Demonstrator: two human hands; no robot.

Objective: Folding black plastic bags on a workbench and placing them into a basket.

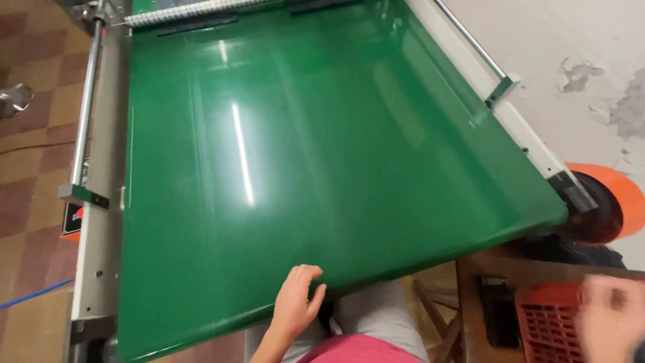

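The left hand (295, 306) rests on the near edge of a wide green belt (322, 154), fingers curled loosely over the rim and touching it, gripping nothing else. The belt is glossy, with light streaks across it, and runs away from the person between two pale metal side rails (101, 202); a thin steel rod (87, 101) lies along the left rail. The right hand (611, 316) is at the lower right, blurred, so I cannot tell how its fingers stand; it seems to hover over a red plastic crate (547, 323) that sits on a brown wooden table (470, 282). An orange disc (615, 195) shows just beyond the belt's right corner. Checked floor tiles (33, 154) lie to the left.
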